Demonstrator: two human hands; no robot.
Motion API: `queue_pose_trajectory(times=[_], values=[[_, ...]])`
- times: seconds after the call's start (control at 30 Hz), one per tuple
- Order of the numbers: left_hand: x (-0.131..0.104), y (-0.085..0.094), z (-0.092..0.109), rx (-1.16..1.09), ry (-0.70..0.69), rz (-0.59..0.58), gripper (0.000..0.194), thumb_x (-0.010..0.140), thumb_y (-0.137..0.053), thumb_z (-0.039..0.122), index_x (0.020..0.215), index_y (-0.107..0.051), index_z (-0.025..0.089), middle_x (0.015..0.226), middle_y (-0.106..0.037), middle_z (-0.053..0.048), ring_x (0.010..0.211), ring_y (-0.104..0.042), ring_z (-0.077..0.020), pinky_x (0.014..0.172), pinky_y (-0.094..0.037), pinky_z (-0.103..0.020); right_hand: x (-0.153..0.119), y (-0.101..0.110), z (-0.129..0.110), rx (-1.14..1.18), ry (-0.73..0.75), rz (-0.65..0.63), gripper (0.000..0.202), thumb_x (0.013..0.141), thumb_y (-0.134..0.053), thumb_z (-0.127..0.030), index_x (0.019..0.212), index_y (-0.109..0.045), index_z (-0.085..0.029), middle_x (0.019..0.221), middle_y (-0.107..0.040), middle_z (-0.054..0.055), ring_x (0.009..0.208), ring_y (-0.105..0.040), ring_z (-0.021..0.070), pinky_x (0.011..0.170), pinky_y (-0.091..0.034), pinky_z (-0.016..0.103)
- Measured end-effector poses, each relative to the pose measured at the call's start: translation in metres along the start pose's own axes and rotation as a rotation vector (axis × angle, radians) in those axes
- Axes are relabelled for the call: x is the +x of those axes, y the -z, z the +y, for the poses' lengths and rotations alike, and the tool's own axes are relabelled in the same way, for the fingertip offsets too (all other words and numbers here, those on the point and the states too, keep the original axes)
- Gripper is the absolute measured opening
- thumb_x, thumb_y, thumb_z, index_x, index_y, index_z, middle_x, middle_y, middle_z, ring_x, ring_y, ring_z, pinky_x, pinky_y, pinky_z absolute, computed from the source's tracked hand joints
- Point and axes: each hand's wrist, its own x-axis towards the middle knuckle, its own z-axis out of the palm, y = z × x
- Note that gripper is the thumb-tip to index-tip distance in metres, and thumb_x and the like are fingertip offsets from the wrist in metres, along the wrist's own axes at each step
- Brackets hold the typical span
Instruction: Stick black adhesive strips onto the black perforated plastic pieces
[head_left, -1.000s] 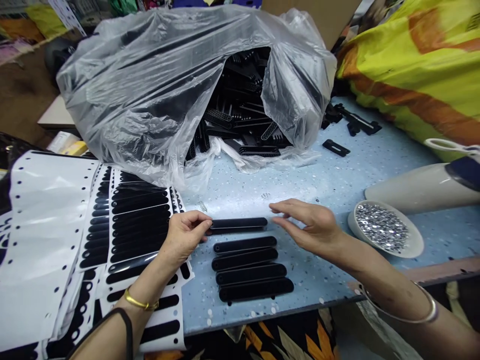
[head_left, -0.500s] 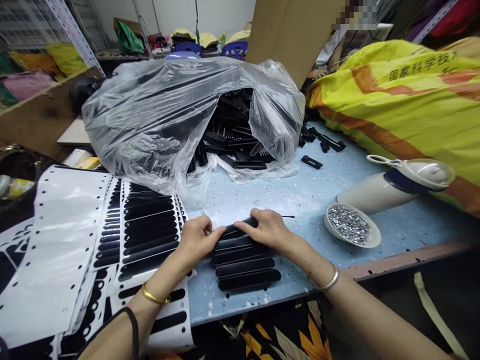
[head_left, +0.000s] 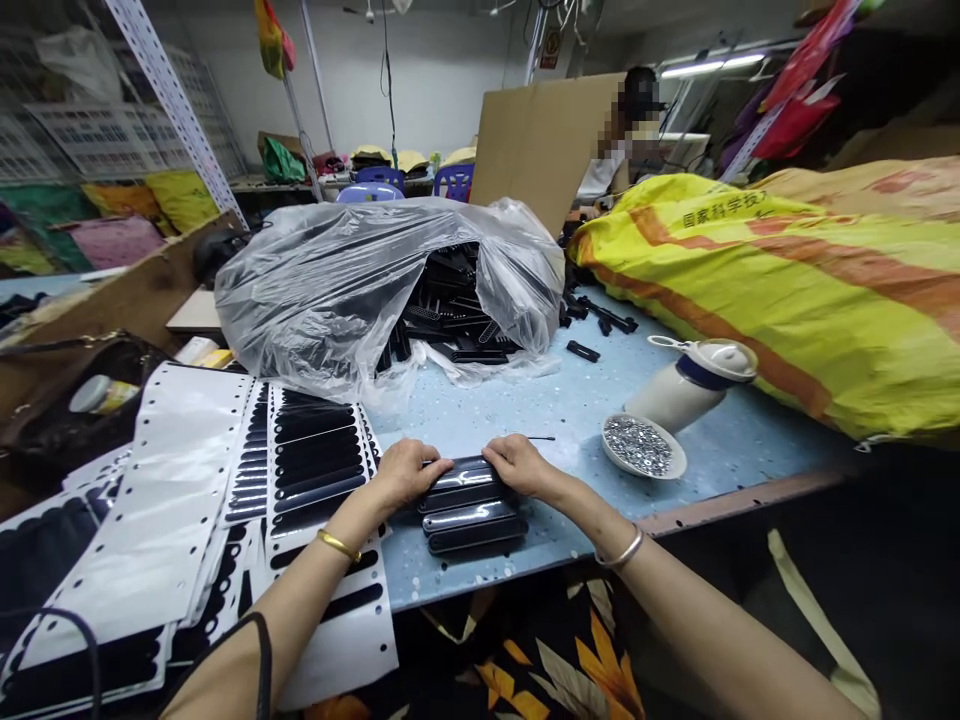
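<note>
Several glossy black strips with rounded ends [head_left: 474, 520] lie side by side on the blue table, close to its front edge. My left hand [head_left: 409, 470] is closed at the left ends of the upper strips, its thumb along the top. At their right ends my right hand [head_left: 521, 465] is closed in the same way. The fingertips under and behind the strips are hidden. Left of my left hand lie white sheets [head_left: 375, 625] bearing more black strips of the same shape. A thin dark stick [head_left: 541, 438] lies just beyond my right hand.
A torn clear plastic bag [head_left: 315, 290] full of black plastic parts [head_left: 450, 310] stands behind. To the right are a bowl of small shiny metal pieces [head_left: 637, 447], a tilted white bottle [head_left: 671, 395] and a big yellow sack [head_left: 750, 270]. A person [head_left: 600, 175] is further back.
The view has tilted up and swung a little right. Between my hands, the black strips now lie closer together than before. Both hands stay at the strips' ends.
</note>
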Motion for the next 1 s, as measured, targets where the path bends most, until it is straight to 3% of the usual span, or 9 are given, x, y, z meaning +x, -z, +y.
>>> queue_pose_trajectory(times=[0.1, 0.2, 0.33, 0.47, 0.57, 0.7, 0.8, 0.9, 1.0], values=[[-0.012, 0.001, 0.006, 0.046, -0.04, 0.059, 0.029, 0.093, -0.05, 0.035, 0.096, -0.076, 0.022, 0.087, -0.075, -0.007, 0.085, -0.067, -0.0215, 0.076, -0.046, -0.029, -0.012, -0.001, 0.002, -0.04, -0.021, 0.048, 0.033, 0.089, -0.047, -0.02, 0.065, -0.069, -0.017, 0.065, -0.069, 0.006, 0.064, -0.059, 0.0168, 0.062, -0.037, 0.026], [-0.044, 0.0, 0.018, 0.068, -0.056, 0.285, 0.027, 0.092, -0.051, 0.032, 0.102, -0.071, 0.018, 0.09, -0.073, -0.011, 0.086, -0.066, -0.0252, 0.079, -0.049, -0.035, -0.025, 0.003, 0.002, -0.084, -0.062, 0.151, 0.025, 0.086, -0.048, -0.015, 0.084, -0.073, -0.014, 0.084, -0.072, 0.013, 0.079, -0.064, 0.0223, 0.071, -0.042, 0.03], [-0.109, -0.018, 0.045, -0.141, -0.257, 0.568, 0.024, 0.094, -0.05, 0.031, 0.085, -0.068, 0.019, 0.078, -0.07, -0.009, 0.073, -0.065, -0.0203, 0.07, -0.049, -0.03, -0.04, 0.01, -0.016, -0.071, 0.062, 0.216, 0.04, 0.084, -0.065, -0.036, 0.116, -0.068, -0.013, 0.109, -0.071, 0.016, 0.1, -0.063, 0.0277, 0.086, -0.045, 0.036], [-0.135, -0.053, 0.067, -0.298, -0.237, 0.337, 0.021, 0.086, -0.058, 0.024, 0.068, -0.067, 0.019, 0.061, -0.066, -0.005, 0.056, -0.059, -0.0145, 0.055, -0.043, -0.025, -0.042, 0.006, -0.038, -0.115, 0.252, 0.113, 0.086, 0.065, -0.074, -0.071, 0.128, -0.061, -0.014, 0.123, -0.065, 0.019, 0.107, -0.06, 0.0352, 0.092, -0.042, 0.046], [-0.117, -0.05, 0.067, -0.333, -0.084, 0.255, 0.018, 0.078, -0.067, 0.024, 0.062, -0.067, 0.017, 0.056, -0.065, -0.003, 0.051, -0.056, -0.0137, 0.05, -0.041, -0.024, -0.031, 0.0, -0.039, -0.188, 0.148, 0.064, 0.079, 0.076, -0.064, -0.071, 0.129, -0.06, -0.013, 0.121, -0.066, 0.02, 0.109, -0.06, 0.0361, 0.092, -0.04, 0.047], [-0.093, 0.003, 0.038, -0.42, -0.113, 0.371, 0.016, 0.084, -0.063, 0.026, 0.079, -0.075, 0.017, 0.073, -0.075, -0.005, 0.066, -0.067, -0.0162, 0.065, -0.052, -0.025, -0.014, -0.008, -0.028, -0.211, 0.036, 0.09, 0.059, 0.091, -0.053, -0.058, 0.125, -0.062, -0.01, 0.107, -0.071, 0.019, 0.102, -0.062, 0.0338, 0.088, -0.043, 0.043], [-0.107, 0.03, -0.001, -0.096, 0.094, 0.567, 0.032, 0.076, -0.072, 0.03, 0.106, -0.075, 0.018, 0.113, -0.075, -0.015, 0.109, -0.067, -0.0305, 0.096, -0.05, -0.044, -0.015, -0.008, -0.024, -0.146, 0.045, 0.154, 0.053, 0.091, -0.055, -0.054, 0.126, -0.063, -0.015, 0.11, -0.07, 0.017, 0.103, -0.062, 0.0324, 0.09, -0.044, 0.043], [-0.129, 0.025, -0.05, 0.177, 0.265, 0.271, 0.059, 0.072, -0.074, 0.043, 0.127, -0.067, 0.023, 0.138, -0.062, -0.015, 0.132, -0.051, -0.0409, 0.105, -0.041, -0.057, -0.028, -0.002, -0.027, -0.059, 0.048, 0.119, 0.066, 0.079, -0.067, -0.057, 0.132, -0.06, -0.018, 0.121, -0.065, 0.017, 0.109, -0.061, 0.0331, 0.095, -0.044, 0.044], [-0.119, 0.017, -0.105, 0.328, 0.293, 0.183, 0.066, 0.081, -0.058, 0.056, 0.139, -0.058, 0.024, 0.152, -0.046, -0.012, 0.144, -0.034, -0.0393, 0.112, -0.033, -0.059, -0.033, 0.005, -0.03, -0.018, 0.039, 0.012, 0.082, 0.062, -0.078, -0.062, 0.129, -0.062, -0.018, 0.126, -0.062, 0.017, 0.111, -0.058, 0.0366, 0.097, -0.043, 0.047]])
